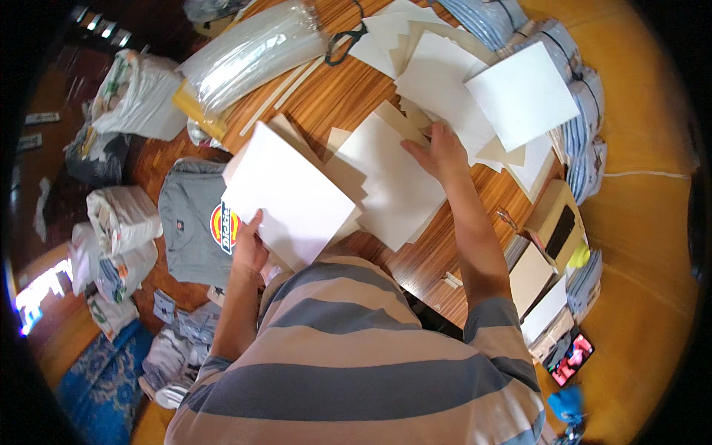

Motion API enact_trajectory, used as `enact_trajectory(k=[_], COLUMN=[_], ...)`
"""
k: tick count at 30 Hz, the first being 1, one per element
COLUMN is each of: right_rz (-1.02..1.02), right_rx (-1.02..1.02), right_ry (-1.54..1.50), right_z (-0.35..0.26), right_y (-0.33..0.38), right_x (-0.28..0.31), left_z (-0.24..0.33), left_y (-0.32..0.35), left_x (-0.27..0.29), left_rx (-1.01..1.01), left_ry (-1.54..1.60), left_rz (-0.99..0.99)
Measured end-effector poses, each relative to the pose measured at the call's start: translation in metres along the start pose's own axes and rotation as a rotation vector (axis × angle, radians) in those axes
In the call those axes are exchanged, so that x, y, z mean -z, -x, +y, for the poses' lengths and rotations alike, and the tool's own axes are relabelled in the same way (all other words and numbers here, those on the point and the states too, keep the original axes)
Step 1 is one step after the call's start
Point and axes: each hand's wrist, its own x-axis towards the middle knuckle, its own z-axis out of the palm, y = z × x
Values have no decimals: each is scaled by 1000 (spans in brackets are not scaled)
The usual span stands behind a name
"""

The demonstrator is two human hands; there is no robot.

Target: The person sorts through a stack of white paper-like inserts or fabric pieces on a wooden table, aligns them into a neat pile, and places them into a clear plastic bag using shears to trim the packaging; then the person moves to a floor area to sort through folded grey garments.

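My left hand (pixel 251 248) is closed on the near edge of a stack of white cardboard sheets (pixel 293 193), thumb on top. The stack is tilted over the table's left edge, with some greyish-beige sheets showing beneath. At the middle of the table, my right hand (pixel 443 154) has its thumb and fingers closed at the upper right edge of a second pile of cardboard sheets (pixel 389 178); its fingertips are partly hidden. Beyond that hand, more white and beige sheets (pixel 441 81) lie fanned out, and one white sheet (pixel 523 96) rests on top at the right.
A bundle of clear plastic bags (pixel 256 55) lies at the table's far left. Folded blue garments (pixel 586 104) line the right side. A grey printed T-shirt (pixel 193 222) is left of the table. White sacks (pixel 137 96) stand farther left. A phone (pixel 569 360) sits at lower right.
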Motion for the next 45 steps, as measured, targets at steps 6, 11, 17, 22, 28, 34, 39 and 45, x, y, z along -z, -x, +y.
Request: enact_trajectory(k=[6, 11, 17, 22, 28, 34, 39, 45], right_rz=[170, 209, -363, -256, 105, 218, 545, 738], right_rx=[131, 79, -26, 91, 33, 262, 258, -362], right_ry=[153, 51, -216, -575, -1339, -1396, -1325, -1361], right_z=[-29, -34, -55, -32, -39, -40, -48, -102], right_y=[45, 42, 67, 92, 148, 178, 185, 152], right_x=[-36, -32, -11, -23, 22, 15, -22, 28], left_z=[-79, -94, -102, -66, 19, 60, 40, 46], left_y=[37, 51, 43, 78, 103, 49, -14, -17], left_x=[-27, -70, -66, -90, -131, -177, -180, -224], left_rx=[-100, -49, -260, -610, -832, -780, -738, -556], left_ry=[-365, -295, -140, -512, -624, -608, -671, -755], left_rz=[-33, -109, -74, -58, -538, -1144, -1287, -1010])
